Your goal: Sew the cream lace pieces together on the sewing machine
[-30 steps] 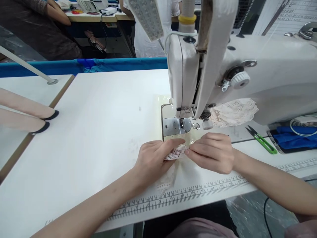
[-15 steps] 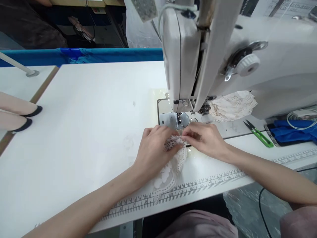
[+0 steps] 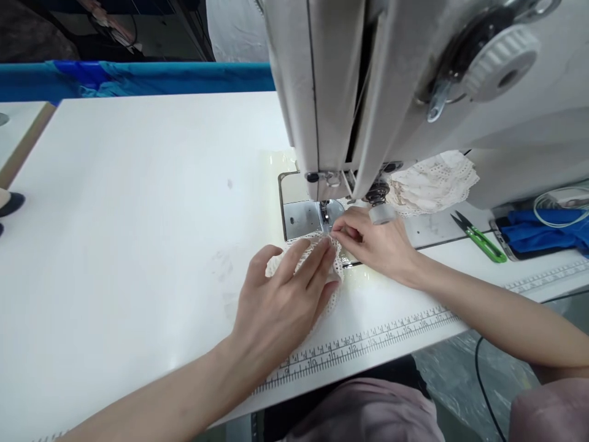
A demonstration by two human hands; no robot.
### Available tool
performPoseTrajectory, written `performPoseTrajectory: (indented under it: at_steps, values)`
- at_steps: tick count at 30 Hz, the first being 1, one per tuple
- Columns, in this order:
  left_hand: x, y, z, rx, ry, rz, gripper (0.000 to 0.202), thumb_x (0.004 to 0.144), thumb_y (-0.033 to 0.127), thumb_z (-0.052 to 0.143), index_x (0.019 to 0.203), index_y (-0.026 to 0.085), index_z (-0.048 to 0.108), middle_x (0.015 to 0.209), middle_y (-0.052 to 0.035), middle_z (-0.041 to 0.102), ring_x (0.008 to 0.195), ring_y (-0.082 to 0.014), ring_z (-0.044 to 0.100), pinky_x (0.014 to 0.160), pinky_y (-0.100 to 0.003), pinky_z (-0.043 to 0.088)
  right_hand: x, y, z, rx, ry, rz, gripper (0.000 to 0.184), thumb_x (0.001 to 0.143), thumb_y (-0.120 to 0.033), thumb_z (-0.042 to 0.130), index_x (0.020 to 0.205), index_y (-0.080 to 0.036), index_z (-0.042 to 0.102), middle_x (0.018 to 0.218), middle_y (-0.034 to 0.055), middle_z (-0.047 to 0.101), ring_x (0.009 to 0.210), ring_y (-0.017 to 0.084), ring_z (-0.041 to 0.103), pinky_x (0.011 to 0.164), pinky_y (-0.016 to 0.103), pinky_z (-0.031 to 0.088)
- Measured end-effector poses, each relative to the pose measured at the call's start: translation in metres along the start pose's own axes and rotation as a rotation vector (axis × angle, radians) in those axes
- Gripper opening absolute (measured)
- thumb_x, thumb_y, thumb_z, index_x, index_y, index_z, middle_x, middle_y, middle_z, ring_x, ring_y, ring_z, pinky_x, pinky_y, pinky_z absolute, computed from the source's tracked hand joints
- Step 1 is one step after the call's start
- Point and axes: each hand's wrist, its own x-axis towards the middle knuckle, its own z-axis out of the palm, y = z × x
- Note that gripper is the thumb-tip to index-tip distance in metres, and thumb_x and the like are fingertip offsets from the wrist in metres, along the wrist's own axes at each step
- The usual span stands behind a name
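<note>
A piece of white lace [image 3: 275,264] lies on the table, its upper edge at the presser foot [image 3: 324,216] of a sewing machine [image 3: 294,86]. My left hand [image 3: 278,301] rests over the lace with its fingers stretched out and apart, covering much of it. Thumb and forefinger of my right hand [image 3: 375,242] pinch the lace's edge just right of the presser foot. Part of the right hand is behind a round knob of the machine. Whether the foot is down on the lace, I cannot tell.
More white lace [image 3: 432,184] lies under the machine arm. Green-handled thread snips [image 3: 481,238] are at the right, beside a blue cloth [image 3: 545,230] on a dark tray-like object. A ruler strip [image 3: 354,348] runs along the front edge. Beyond a blue cloth edge [image 3: 184,80] stands another area.
The lace has moved up to the presser foot and lies flatter. My left hand has gone from gripping it to spreading over it. My view has moved closer to the machine.
</note>
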Motion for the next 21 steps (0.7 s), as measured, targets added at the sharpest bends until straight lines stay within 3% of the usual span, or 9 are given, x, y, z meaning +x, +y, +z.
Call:
performPoseTrajectory:
  at_steps: [4,7,11,21]
  values:
    - [0.003,-0.009,0.005,-0.066,-0.014,0.003,0.032,0.094,0.025,0.050,0.125,0.019,0.056,0.120,-0.0046,0.067,0.112,-0.0253,0.060,0.085,-0.043,0.037,-0.009,0.004,-0.002,-0.145,0.175,-0.237,0.026,0.091,-0.015,0.046,0.099,-0.019,0.070,0.073,-0.0011,0.068,0.055,0.009,0.050,0.057,0.027,0.030]
    - [0.005,-0.014,0.010,-0.149,-0.021,-0.032,0.035,0.093,0.024,0.051,0.128,0.023,0.054,0.124,-0.0056,0.065,0.115,-0.0300,0.059,0.086,-0.047,0.039,-0.014,0.004,-0.004,-0.299,0.216,-0.351,0.028,0.085,-0.008,0.048,0.101,-0.017,0.071,0.077,0.0008,0.069,0.060,0.011,0.051,0.057,0.029,0.028]
    - [0.006,-0.015,0.012,-0.199,-0.049,-0.072,0.038,0.093,0.025,0.051,0.131,0.024,0.053,0.128,-0.0070,0.062,0.118,-0.0317,0.057,0.088,-0.049,0.040,-0.016,0.004,-0.003,-0.392,0.209,-0.373,0.027,0.086,-0.008,0.048,0.099,-0.015,0.071,0.079,0.0024,0.069,0.065,0.013,0.050,0.059,0.032,0.027]
    - [0.010,-0.019,0.016,-0.059,-0.002,-0.022,0.033,0.095,0.027,0.049,0.126,0.020,0.055,0.126,-0.0078,0.063,0.119,-0.0280,0.057,0.087,-0.046,0.037,-0.014,0.006,-0.001,-0.445,0.166,-0.367,0.026,0.087,-0.009,0.045,0.084,-0.015,0.069,0.086,0.0052,0.070,0.076,0.017,0.054,0.063,0.034,0.027]
